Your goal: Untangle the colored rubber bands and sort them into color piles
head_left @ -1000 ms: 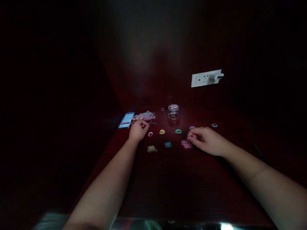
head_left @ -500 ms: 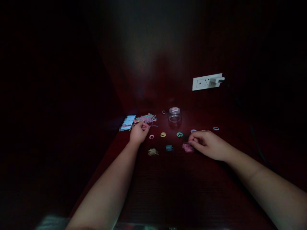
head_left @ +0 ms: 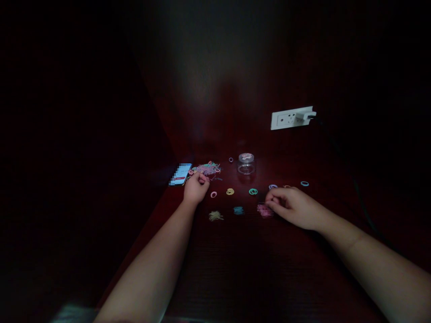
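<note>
At the near edge of a mixed pile of small coloured rubber bands and hair ties (head_left: 207, 168), my left hand (head_left: 196, 187) has its fingers curled together. Whatever lies between those fingertips is hidden. My right hand (head_left: 292, 206) is pinched closed at the left end of its reach, just over a heap of pink rubber bands (head_left: 264, 210); I cannot make out what it grips. Left of that heap lie a blue rubber band heap (head_left: 239, 210) and a pale yellow one (head_left: 216, 216). Behind them are a pink hair tie (head_left: 213, 194), yellow hair ties (head_left: 230, 191) and green hair ties (head_left: 253, 191).
A clear lidded jar (head_left: 246, 165) stands toward the back wall. A lit phone (head_left: 181, 174) lies left of the mixed pile. Purple hair ties (head_left: 273, 186) and a light blue one (head_left: 305, 183) sit by my right hand. A wall socket (head_left: 286, 119) holds a plug and cable.
The view has shifted slightly, so everything sits a little lower. My left fingers are curled a bit tighter. My right hand stays over the pink heap.
</note>
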A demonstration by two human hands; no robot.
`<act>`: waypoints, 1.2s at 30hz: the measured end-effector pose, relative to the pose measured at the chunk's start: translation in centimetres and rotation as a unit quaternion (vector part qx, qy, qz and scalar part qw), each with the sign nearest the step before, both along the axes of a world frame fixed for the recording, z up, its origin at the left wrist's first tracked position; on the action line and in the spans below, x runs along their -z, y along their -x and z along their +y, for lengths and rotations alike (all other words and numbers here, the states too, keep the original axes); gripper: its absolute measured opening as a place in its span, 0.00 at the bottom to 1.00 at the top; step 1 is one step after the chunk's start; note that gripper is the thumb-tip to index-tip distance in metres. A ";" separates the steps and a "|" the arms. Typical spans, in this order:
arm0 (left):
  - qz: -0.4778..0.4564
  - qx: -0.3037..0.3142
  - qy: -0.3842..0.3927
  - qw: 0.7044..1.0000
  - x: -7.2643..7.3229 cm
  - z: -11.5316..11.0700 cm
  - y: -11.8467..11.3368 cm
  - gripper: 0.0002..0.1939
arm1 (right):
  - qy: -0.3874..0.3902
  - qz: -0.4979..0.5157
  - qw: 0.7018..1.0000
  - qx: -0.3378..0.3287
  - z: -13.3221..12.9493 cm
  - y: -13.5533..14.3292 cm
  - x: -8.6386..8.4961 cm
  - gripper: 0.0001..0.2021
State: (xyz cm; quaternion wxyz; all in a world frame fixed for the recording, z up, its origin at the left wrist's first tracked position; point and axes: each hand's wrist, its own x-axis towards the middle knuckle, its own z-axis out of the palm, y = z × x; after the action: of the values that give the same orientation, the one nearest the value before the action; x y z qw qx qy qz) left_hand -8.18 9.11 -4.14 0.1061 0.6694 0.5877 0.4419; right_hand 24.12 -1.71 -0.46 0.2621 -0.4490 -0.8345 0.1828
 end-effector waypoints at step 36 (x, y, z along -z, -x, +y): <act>0.111 0.306 -0.103 0.940 -4.7 -9.7 -9.0 0.02 | -0.104 0.088 0.990 -0.024 -1.3 2.5 -1.0 0.05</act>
State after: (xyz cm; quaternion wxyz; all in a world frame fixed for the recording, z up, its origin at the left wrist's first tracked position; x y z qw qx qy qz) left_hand 0.83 -0.60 0.52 0.1005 0.8689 0.3139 0.3693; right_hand 21.67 -3.01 0.50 0.3754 -0.3811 -0.8333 0.1396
